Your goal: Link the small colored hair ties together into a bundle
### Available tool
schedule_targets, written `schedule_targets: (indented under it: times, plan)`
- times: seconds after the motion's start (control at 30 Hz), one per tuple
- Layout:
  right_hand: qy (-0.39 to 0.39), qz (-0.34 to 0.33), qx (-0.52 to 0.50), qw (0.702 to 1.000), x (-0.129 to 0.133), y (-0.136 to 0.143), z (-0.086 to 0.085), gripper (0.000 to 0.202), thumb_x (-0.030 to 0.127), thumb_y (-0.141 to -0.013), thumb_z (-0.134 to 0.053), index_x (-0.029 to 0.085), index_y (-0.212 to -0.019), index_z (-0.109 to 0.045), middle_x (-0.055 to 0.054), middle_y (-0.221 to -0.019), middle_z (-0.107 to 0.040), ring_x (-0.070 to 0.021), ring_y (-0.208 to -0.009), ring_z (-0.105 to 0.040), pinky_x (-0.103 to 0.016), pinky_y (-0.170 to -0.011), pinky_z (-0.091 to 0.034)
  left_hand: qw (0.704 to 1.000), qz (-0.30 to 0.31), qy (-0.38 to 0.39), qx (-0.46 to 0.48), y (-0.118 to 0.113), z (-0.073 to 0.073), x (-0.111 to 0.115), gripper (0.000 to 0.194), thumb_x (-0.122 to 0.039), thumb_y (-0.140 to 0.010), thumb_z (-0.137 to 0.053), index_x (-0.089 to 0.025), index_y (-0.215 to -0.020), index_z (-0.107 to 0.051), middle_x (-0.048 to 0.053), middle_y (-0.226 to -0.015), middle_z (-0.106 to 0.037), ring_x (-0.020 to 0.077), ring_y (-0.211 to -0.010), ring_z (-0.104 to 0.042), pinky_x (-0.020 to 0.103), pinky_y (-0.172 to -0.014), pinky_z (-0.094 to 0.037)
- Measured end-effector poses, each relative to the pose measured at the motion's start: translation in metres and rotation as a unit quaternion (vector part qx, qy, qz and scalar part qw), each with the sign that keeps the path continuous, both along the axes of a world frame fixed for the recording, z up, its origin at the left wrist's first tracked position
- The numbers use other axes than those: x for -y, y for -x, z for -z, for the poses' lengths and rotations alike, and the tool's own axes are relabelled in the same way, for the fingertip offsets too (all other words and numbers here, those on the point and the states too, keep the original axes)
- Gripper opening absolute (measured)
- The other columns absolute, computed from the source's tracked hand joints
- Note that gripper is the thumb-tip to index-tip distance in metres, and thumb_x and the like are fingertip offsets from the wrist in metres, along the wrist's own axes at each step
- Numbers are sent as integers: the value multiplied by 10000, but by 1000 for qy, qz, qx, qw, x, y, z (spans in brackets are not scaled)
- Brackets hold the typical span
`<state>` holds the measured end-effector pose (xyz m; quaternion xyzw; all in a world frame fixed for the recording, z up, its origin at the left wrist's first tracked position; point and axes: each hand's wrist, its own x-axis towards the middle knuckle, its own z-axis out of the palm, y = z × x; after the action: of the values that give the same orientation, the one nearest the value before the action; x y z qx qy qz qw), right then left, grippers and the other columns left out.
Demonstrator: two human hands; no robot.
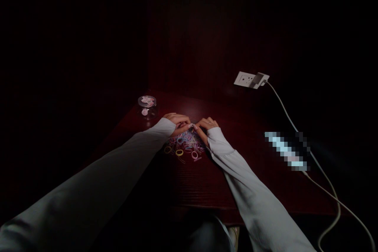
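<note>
With the jar (147,106) as our mark, the pile of small bands (189,141) lies on the table (189,189) to its right and nearer us. Our left hand (178,120) and right hand (206,124) meet over the pile's far side, right of the jar, fingers curled and tips together; we cannot tell whether they pinch anything. We judge the bands light, soft and stretchy, apt to tangle, so best taken singly between thumb and forefinger. The yellow ring (179,155), also rightward and nearer than the jar, looks thicker, easier gripped by its rim.
</note>
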<state>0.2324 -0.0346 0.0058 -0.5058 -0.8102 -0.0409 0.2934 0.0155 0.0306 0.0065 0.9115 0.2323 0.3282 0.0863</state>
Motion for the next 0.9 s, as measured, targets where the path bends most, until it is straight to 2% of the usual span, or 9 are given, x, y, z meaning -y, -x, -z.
schedule_targets:
  times: [0.3, 0.53, 0.7, 0.9]
  plan:
    - [0, 3, 7, 1000, 0, -1, -2, 327, 421, -1059, -501, 261, -902, -739, -51, -887, -714, -234, -877, -547, -360, -834, -377, 999, -18, -29, 2, -3, -3, 2, 322, -378, -971, -474, -202, -752, -631, -21, -610, -586, 128, -603, -519, 258, -687, -399]
    - [21, 11, 19, 1000, 10, 5, -16, 308, 350, -1034, -498, 237, -837, -707, -45, -840, -702, -226, -887, -557, -344, -846, -359, 997, -32, -68, 2, -3, 0, 0, 247, -313, -910, -520, -202, -698, -579, -29, -594, -594, 116, -591, -516, 238, -679, -398]
    - [3, 29, 1, 1000, 10, 0, -20, 305, 362, -998, -529, 231, -761, -667, -36, -818, -704, -215, -857, -548, -336, -828, -348, 993, -76, -90, 21, -1, -2, 1, 285, -293, -923, -507, -194, -656, -520, -27, -595, -581, 109, -578, -500, 241, -667, -384]
    - [-32, 84, -6, 996, 5, -14, -21, 253, 327, -937, -562, 228, -718, -638, -28, -767, -677, -215, -836, -531, -336, -808, -334, 981, -133, -111, 84, 3, 0, -3, 306, -296, -927, -509, -196, -639, -480, -46, -545, -501, 102, -532, -430, 237, -644, -373]
